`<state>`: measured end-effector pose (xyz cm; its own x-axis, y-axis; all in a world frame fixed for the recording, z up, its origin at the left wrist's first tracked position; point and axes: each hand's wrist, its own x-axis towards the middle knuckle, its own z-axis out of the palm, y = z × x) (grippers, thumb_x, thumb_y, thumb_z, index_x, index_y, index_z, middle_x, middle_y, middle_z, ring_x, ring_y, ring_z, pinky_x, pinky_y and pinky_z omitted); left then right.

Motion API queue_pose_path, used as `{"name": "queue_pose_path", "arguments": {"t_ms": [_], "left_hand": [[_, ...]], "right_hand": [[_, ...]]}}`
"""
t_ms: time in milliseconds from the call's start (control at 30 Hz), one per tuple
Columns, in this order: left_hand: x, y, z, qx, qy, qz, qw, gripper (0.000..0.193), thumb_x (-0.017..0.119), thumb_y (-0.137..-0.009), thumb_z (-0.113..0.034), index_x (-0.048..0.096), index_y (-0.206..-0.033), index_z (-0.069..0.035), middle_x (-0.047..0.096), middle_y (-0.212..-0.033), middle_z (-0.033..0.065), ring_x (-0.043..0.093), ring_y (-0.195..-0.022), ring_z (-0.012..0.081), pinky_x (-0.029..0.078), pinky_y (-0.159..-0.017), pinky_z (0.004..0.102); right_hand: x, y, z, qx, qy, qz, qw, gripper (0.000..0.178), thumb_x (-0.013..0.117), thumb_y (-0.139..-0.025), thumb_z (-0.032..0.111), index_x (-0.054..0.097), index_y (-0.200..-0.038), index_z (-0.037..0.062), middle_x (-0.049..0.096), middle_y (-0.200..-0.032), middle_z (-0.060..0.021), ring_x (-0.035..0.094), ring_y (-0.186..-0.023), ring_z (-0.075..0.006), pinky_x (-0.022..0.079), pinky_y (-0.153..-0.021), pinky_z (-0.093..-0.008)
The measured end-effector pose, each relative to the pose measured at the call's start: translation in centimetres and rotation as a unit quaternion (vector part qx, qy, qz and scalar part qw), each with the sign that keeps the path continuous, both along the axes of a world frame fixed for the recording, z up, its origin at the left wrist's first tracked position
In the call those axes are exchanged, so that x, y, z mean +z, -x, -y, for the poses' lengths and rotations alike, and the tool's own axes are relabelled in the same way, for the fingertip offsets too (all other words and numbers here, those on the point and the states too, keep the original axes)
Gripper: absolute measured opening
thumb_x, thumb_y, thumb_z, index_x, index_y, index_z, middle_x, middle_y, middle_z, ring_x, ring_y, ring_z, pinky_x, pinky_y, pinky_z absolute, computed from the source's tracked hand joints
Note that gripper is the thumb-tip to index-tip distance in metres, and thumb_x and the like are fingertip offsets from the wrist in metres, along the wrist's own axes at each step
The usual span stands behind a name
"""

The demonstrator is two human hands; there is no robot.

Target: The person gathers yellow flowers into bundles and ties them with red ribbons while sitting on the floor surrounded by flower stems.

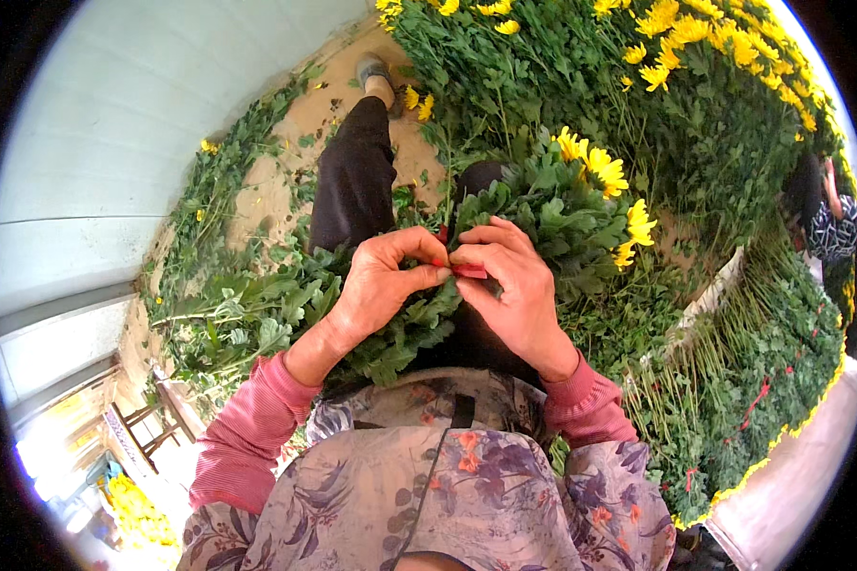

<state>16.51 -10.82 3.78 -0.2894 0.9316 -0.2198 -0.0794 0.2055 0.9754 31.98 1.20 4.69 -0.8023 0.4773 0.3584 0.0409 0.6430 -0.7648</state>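
Note:
Across my lap lies a bunch of yellow chrysanthemums, its leafy stems to the left and its blooms to the right. Over its stems my two hands meet. My left hand pinches a red strip between thumb and forefinger. On the strip's other side my right hand is closed, thumb and fingers pressed on it. A bit of red also shows just above the fingertips. Whether the strip goes fully round the stems is hidden by my hands and the leaves.
A large heap of chrysanthemums fills the far right. Tied bundles with red strips lie stems inward at the right. Loose cut leaves cover the floor at left, beside a pale wall. Another person is at the right edge.

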Motion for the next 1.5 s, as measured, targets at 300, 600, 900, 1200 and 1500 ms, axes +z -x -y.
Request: {"name": "queue_pose_path", "arguments": {"t_ms": [300,600,900,1200,1500], "left_hand": [[0.0,-0.6,-0.2,0.045,-0.002,0.016,0.999,0.022,0.067,-0.084,0.002,0.058,-0.103,-0.002,0.063,-0.090,0.0010,0.061,-0.089,0.0089,0.049,-0.082,0.0246],[1.5,-2.0,0.1,0.066,-0.027,-0.336,0.939,0.026,0.067,-0.066,0.007,0.064,-0.090,-0.002,0.054,-0.107,0.0125,0.062,-0.090,0.0245,0.050,-0.081,0.0311],[0.1,-2.8,1.0,0.060,-0.162,-0.422,0.890,0.022,0.066,-0.069,0.010,0.062,-0.089,0.000,0.059,-0.111,0.0137,0.063,-0.085,0.0275,0.052,-0.080,0.0367],[0.6,-2.4,0.9,0.041,-0.142,-0.374,0.915,0.019,0.067,-0.075,0.006,0.064,-0.090,-0.004,0.066,-0.087,0.0122,0.064,-0.081,0.0328,0.052,-0.082,0.0400],[1.1,-2.5,1.1,0.053,-0.126,-0.325,0.936,0.024,0.069,-0.070,0.005,0.066,-0.092,-0.003,0.064,-0.102,0.0138,0.063,-0.093,0.0305,0.050,-0.084,0.0375]], "right_hand": [[-0.4,0.5,0.2,-0.024,0.007,-0.011,1.000,0.023,0.075,-0.068,0.000,0.066,-0.088,0.0060,0.067,-0.086,-0.0084,0.064,-0.092,-0.0271,0.046,-0.098,-0.0464],[-0.8,0.5,0.5,-0.062,0.002,-0.035,0.997,0.021,0.073,-0.065,-0.002,0.062,-0.081,0.0049,0.065,-0.083,-0.0083,0.064,-0.087,-0.0271,0.047,-0.095,-0.0464],[-0.7,0.3,0.9,-0.060,-0.054,0.001,0.997,0.022,0.074,-0.065,0.000,0.064,-0.084,0.0052,0.064,-0.081,-0.0074,0.063,-0.087,-0.0265,0.047,-0.095,-0.0470],[0.7,-0.5,-0.4,0.053,-0.045,0.055,0.996,0.024,0.073,-0.066,0.003,0.064,-0.088,0.0045,0.061,-0.089,-0.0102,0.057,-0.098,-0.0298,0.042,-0.098,-0.0447],[0.9,-0.4,-1.7,0.118,0.021,0.052,0.991,0.020,0.073,-0.068,0.005,0.061,-0.085,0.0031,0.060,-0.089,-0.0106,0.056,-0.097,-0.0313,0.043,-0.092,-0.0430]]}}
